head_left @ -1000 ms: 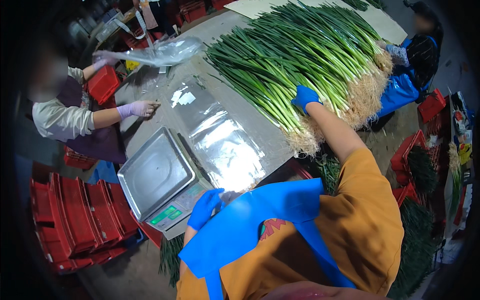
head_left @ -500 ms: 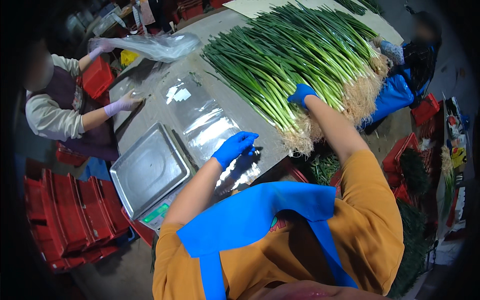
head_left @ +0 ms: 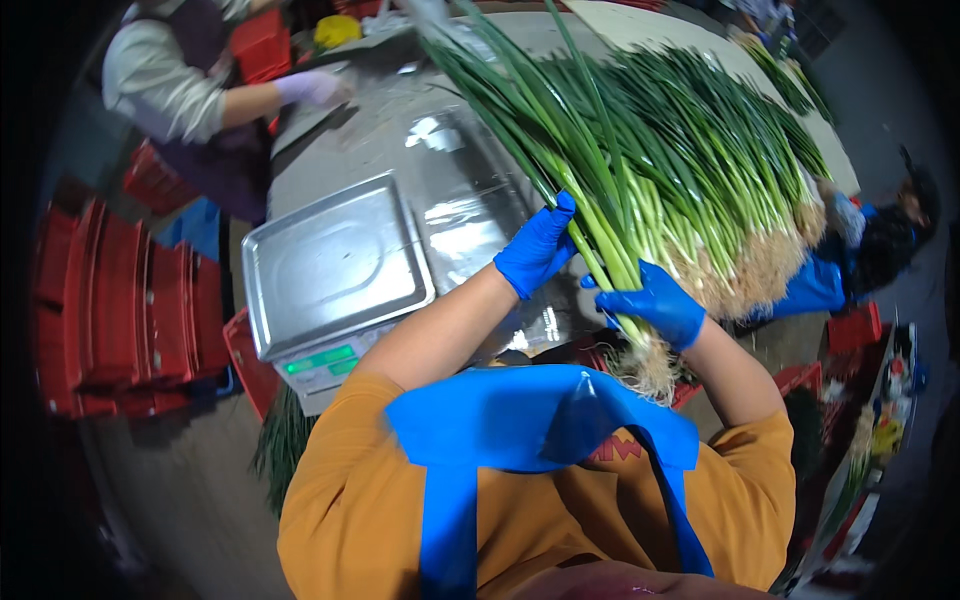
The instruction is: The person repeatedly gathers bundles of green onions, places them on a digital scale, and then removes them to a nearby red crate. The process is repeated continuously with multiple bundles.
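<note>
A bunch of spring onions (head_left: 602, 232) is lifted off the table in front of me, its green tops slanting up to the far left and its pale roots hanging near my apron. My right hand (head_left: 655, 305), in a blue glove, is closed round the white ends just above the roots. Higher up, my left hand (head_left: 538, 248), gloved alike, grips the left side of the stalks; some of its fingers are hidden. Beyond lies a wide pile of spring onions (head_left: 740, 170), roots toward me. Flat clear plastic bags (head_left: 465, 220) lie left of the bunch.
A scale with a metal pan (head_left: 340, 262) and a lit green display stands at my left. Stacked red crates (head_left: 130, 300) are farther left. A co-worker's purple-gloved hand (head_left: 312, 88) is over the table's far left; another person (head_left: 885, 240) is at the right.
My right hand has drawn a bunch off the pile toward me, and my left hand has moved from above the bags onto its stalks. The view has shifted; the co-worker's clear plastic is now mostly out of sight.
</note>
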### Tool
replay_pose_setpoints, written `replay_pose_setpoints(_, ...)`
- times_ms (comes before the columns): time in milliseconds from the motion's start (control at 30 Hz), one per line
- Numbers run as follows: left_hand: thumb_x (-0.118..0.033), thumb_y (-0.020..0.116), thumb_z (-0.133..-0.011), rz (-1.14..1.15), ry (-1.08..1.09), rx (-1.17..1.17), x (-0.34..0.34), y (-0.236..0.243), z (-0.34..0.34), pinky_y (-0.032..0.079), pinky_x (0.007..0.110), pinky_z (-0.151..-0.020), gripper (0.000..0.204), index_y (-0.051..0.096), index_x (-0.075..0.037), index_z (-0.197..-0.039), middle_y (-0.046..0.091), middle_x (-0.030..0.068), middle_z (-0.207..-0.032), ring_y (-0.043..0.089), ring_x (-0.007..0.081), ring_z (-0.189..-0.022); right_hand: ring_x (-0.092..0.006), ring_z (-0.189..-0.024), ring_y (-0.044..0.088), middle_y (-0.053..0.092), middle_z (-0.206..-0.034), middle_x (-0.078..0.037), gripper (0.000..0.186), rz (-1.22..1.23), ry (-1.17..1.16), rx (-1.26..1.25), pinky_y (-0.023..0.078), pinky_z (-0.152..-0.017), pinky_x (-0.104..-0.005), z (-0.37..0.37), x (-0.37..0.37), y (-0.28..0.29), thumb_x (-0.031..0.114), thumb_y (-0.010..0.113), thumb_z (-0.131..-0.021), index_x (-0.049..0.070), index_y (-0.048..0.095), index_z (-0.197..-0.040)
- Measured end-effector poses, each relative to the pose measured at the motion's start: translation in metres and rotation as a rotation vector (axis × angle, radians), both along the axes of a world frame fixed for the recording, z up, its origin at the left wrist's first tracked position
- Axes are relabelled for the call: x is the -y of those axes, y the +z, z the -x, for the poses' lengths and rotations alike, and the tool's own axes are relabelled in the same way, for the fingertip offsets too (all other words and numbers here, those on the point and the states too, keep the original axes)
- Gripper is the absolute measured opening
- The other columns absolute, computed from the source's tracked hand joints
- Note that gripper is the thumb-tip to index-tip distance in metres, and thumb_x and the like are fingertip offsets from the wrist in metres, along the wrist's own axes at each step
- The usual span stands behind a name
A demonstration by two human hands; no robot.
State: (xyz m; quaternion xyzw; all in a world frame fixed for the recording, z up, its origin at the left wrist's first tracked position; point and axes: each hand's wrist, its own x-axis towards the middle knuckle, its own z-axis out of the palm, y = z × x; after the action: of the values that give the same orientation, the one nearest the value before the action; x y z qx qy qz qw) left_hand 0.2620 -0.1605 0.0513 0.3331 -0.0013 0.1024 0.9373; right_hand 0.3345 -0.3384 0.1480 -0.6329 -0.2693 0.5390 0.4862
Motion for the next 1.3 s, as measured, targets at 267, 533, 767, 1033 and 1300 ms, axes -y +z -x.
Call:
replay_pose_setpoints(267, -0.033, 0.064, -0.086, -0.013, 0.543, 0.277, -0.088, -0.031, 0.183, 0.037, 0.039, -0.106, 0.054, 0.050, -0.005, -0.130, 0.055, 0.0085, -0.127, 0.050, 0.0234, -0.120, -0.0138, -0.082, 0.064, 0.066, -0.103, -0.010, 0.053, 0.113, 0.657, 0.237, 0.055, -0.070, -0.0284, 0.022, -0.119, -0.009, 0.014, 0.078, -0.076, 0.001, 0.055, -0.122)
replay_pose_setpoints(533, -0.044, 0.049, -0.097, -0.560, 1.078, -0.931, -0.134, -0.060, 0.360, 0.046, 0.027, -0.067, 0.049, 0.060, 0.001, -0.114, 0.059, 0.0006, -0.080, 0.054, 0.0113, -0.074, -0.0250, -0.089, 0.067, 0.068, -0.102, -0.012, 0.060, -0.163, 1.070, 0.776, 0.052, -0.080, -0.0370, 0.089, -0.282, -0.091, 0.036, 0.080, -0.068, 0.008, 0.061, -0.118)
replay_pose_setpoints(767, -0.043, 0.078, -0.064, -2.230, 0.941, -0.823, -0.094, -0.003, 0.265, 0.027, 0.054, -0.103, 0.097, 0.035, -0.013, -0.145, 0.050, 0.0157, -0.129, 0.044, 0.0360, -0.122, -0.0325, -0.099, 0.063, 0.066, -0.105, -0.016, 0.063, -0.045, 1.000, 1.142, 0.051, -0.083, -0.0414, 0.138, -0.304, -0.133, 0.042, 0.077, -0.063, 0.012, 0.061, -0.117)
replay_pose_setpoints(1033, -0.045, 0.076, -0.064, -2.190, 0.582, -0.814, -0.143, -0.035, 0.252, 0.034, 0.045, -0.090, 0.092, 0.039, -0.016, -0.143, 0.057, 0.0066, -0.102, 0.051, 0.0268, -0.097, -0.0377, -0.106, 0.055, 0.058, -0.117, -0.020, 0.075, -0.278, -0.324, 1.458, 0.045, -0.091, -0.0446, -0.077, -0.161, -0.160, 0.037, 0.082, -0.063, 0.005, 0.053, -0.124)
replay_pose_setpoints(1300, -0.047, 0.075, -0.066, -2.234, 0.644, -0.819, -0.143, -0.043, 0.253, 0.034, 0.044, -0.090, 0.089, 0.040, -0.015, -0.142, 0.057, 0.0069, -0.100, 0.051, 0.0265, -0.096, -0.0313, -0.087, 0.061, 0.059, -0.097, -0.013, 0.038, 0.605, -0.165, 1.662, 0.052, -0.071, -0.0404, -0.103, -0.049, -0.241, 0.016, 0.072, -0.070, 0.006, 0.056, -0.104)
